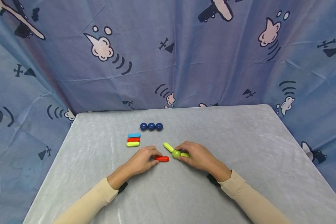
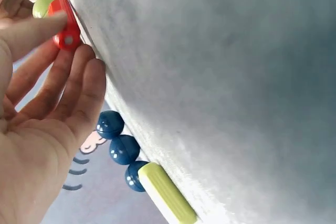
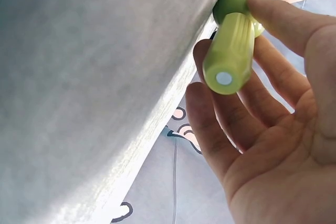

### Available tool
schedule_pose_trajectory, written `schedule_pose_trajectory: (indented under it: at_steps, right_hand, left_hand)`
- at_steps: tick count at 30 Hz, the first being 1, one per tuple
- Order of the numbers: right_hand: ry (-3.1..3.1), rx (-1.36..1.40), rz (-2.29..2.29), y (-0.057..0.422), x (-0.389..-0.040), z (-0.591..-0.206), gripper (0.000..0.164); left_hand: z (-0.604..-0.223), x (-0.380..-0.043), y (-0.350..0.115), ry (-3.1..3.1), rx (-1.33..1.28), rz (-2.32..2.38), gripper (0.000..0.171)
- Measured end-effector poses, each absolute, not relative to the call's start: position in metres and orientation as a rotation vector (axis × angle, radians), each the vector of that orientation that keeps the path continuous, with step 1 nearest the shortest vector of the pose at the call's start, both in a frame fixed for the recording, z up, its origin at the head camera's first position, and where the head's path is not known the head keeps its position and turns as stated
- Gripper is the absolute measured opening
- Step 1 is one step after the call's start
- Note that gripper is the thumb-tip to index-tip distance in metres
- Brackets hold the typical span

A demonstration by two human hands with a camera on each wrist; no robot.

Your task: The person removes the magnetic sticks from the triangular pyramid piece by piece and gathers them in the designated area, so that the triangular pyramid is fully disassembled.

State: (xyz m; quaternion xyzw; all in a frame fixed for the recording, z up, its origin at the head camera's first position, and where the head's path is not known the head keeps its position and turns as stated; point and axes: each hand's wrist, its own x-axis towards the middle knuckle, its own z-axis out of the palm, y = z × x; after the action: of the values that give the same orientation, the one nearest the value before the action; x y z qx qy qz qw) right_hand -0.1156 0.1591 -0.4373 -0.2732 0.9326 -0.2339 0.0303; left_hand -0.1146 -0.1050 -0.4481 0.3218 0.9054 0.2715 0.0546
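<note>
My left hand (image 1: 143,159) pinches a short red rod (image 1: 163,159) between thumb and fingers, low over the table. In the left wrist view a small pale spot marks the near end of that red rod (image 2: 67,24). Just to the right, my right hand (image 1: 196,155) grips a green ball (image 1: 176,154) that has two yellow-green rods joined to it. One rod (image 1: 168,147) points away to the upper left; the other (image 3: 229,56) lies under my fingers and shows a pale disc in its end. A small gap separates the red rod from the ball in the head view.
Three dark blue balls (image 1: 151,126) sit in a row toward the back. Left of centre lie a blue rod (image 1: 134,135), a red rod (image 1: 133,140) and a yellow-green rod (image 1: 133,144), side by side. A patterned curtain (image 1: 145,62) hangs behind the grey table (image 1: 240,130).
</note>
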Motion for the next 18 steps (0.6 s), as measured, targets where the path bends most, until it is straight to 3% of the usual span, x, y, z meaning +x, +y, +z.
schedule_pose_trajectory:
  at_steps: [18]
  right_hand:
    - [2.874, -0.85, -0.721, 0.161, -0.115, -0.438, 0.032]
  left_hand:
    - [-0.443, -0.117, -0.156, 2.856, 0.674, 0.908, 0.022]
